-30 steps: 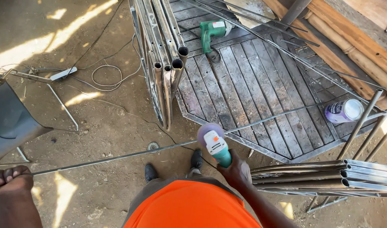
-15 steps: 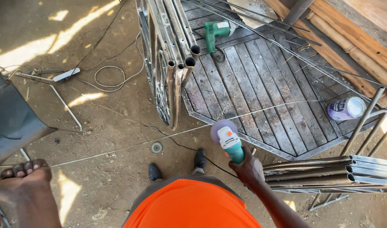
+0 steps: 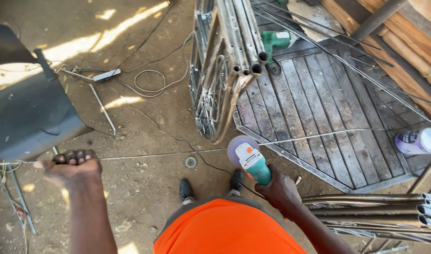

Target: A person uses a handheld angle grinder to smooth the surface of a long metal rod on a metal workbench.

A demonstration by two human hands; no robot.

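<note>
Head view looks straight down past an orange shirt at the bottom centre, which hides the person's body down to two dark shoes on the dirt floor. The right hand, lower centre-right, is closed around the teal body of an angle grinder; its round disc points toward the upper left and sits just beside a thin metal rod that runs across the frame from the left edge to the right. Whether disc and rod touch is hard to tell. The left hand, lower left, is curled in a fist around that same rod, fingers wrapped over it. A dark metal sheet fills the left edge, cut off by the frame. At top centre a bundle of steel tubes leans on an ornate metal frame, their upper ends out of view. A second green power tool lies half hidden behind the tubes on a slatted metal panel. A purple and white bottle lies at the right edge. More tubes lie at lower right, cut off. A loose white cable curls on the floor at upper left
</note>
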